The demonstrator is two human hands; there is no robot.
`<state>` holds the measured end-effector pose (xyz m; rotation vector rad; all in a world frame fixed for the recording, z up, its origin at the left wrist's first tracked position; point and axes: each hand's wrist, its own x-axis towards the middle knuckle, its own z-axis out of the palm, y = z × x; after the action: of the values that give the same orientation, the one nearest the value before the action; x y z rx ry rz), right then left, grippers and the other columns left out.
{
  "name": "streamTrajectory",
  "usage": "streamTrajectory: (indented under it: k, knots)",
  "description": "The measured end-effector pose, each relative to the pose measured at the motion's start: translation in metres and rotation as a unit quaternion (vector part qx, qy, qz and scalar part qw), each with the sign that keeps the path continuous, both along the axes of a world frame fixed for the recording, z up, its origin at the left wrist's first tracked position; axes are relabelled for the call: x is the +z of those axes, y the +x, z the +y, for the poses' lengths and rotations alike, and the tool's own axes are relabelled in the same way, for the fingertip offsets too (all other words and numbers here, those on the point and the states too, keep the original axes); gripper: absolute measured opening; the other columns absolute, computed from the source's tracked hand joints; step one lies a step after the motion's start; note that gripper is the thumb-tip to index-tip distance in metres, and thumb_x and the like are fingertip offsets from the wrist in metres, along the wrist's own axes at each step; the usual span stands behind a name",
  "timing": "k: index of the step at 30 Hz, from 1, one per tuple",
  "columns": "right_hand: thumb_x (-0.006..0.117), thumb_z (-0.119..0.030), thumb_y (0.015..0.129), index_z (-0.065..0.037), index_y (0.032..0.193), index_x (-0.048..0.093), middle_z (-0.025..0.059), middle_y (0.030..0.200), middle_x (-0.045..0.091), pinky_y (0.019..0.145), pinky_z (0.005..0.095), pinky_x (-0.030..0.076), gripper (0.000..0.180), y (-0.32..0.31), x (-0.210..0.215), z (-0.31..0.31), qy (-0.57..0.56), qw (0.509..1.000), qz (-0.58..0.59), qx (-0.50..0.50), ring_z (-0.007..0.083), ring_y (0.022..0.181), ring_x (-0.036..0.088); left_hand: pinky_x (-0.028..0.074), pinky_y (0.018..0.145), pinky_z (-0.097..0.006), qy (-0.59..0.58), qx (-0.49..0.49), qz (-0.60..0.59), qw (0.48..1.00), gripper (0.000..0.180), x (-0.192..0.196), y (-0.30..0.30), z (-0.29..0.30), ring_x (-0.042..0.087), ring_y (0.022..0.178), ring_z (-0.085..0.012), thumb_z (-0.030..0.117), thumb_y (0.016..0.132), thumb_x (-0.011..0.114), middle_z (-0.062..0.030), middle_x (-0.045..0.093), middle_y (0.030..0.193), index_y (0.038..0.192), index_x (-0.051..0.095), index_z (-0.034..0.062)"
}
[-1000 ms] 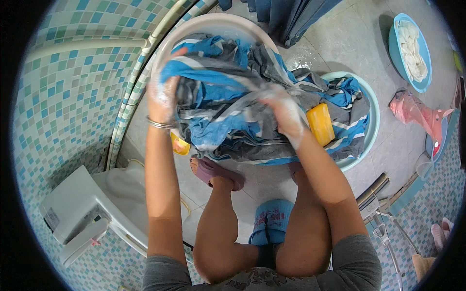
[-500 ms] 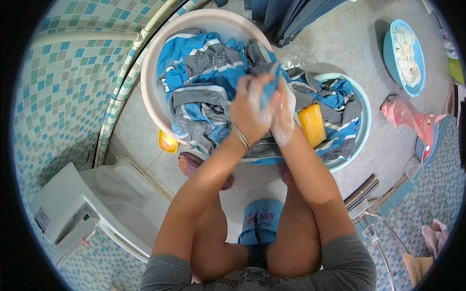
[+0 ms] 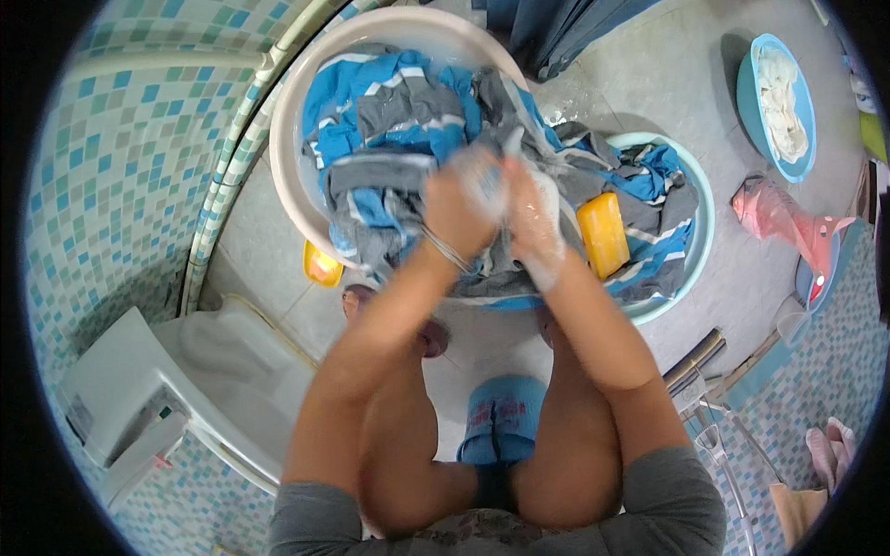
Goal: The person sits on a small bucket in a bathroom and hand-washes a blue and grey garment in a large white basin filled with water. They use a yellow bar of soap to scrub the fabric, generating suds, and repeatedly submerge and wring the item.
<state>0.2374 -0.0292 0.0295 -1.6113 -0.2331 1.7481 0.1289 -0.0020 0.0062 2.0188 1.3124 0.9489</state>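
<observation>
Striped cloth [image 3: 413, 111] in blue, grey and white lies heaped in the large pale basin [image 3: 282, 139] and runs across into the light-blue basin [image 3: 703, 236] at right. Both hands are over the place where the basins meet, side by side and close together. The left hand [image 3: 464, 202], with bangles [image 3: 447, 248] at the wrist, is blurred; its grip is closed on a bunched fold of the cloth, exact finger positions not determinable. The right hand [image 3: 534, 218] has its grip narrow around the same bunch, with white suds over the hand and wrist. A yellow block [image 3: 603, 236] rests on the cloth just beside the right wrist. A small yellow dish [image 3: 320, 266] sits on the grey tiled floor [image 3: 640, 88], near the pale basin. Well apart, upper right, a blue tub [image 3: 748, 111] contains white cloth [image 3: 781, 97].
</observation>
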Motion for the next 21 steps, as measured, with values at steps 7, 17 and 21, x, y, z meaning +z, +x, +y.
streamTrajectory:
  k: [7, 17, 21]
  knots:
    - [0.074, -0.033, 0.072, 0.009, 0.126, 0.042, 0.0184, 0.102, 0.06, 0.083, 0.0307, 0.045, 0.075, 0.016, -0.031, -0.025, 0.074, 0.988, -0.133, -0.027, 0.0219, 0.093, 0.056, 0.047, 0.064, -0.038, 0.195, 0.152, 0.203, 0.948, 0.025, 0.01, -0.104, 0.09, 0.058, 0.071, -0.0296, 0.02, 0.08, 0.068, -0.0153, 0.06, 0.085, 0.092, 0.057, 0.0013]
    - [0.063, -0.003, 0.068, -0.008, 0.141, 0.026, 0.0254, 0.119, 0.052, 0.092, 0.0392, 0.045, 0.082, -0.027, -0.025, -0.015, 0.346, 0.827, -0.398, 0.195, 0.0379, 0.107, 0.055, 0.015, 0.107, -0.064, -0.301, -0.203, 0.546, 0.755, 0.11, -0.009, -0.077, 0.017, 0.007, 0.141, -0.0211, 0.05, 0.066, 0.075, -0.0014, 0.002, 0.154, 0.148, 0.006, 0.0208]
    - [0.059, -0.005, 0.073, -0.013, 0.142, 0.026, 0.0228, 0.135, 0.04, 0.096, 0.0409, 0.043, 0.077, -0.047, -0.048, -0.006, 0.231, 0.771, -0.468, 0.366, 0.0406, 0.118, 0.045, 0.02, 0.108, -0.059, -0.3, -0.192, 0.587, 0.727, 0.092, -0.043, -0.085, 0.034, 0.003, 0.142, -0.0201, 0.041, 0.081, 0.064, 0.001, -0.004, 0.154, 0.148, 0.004, 0.0223]
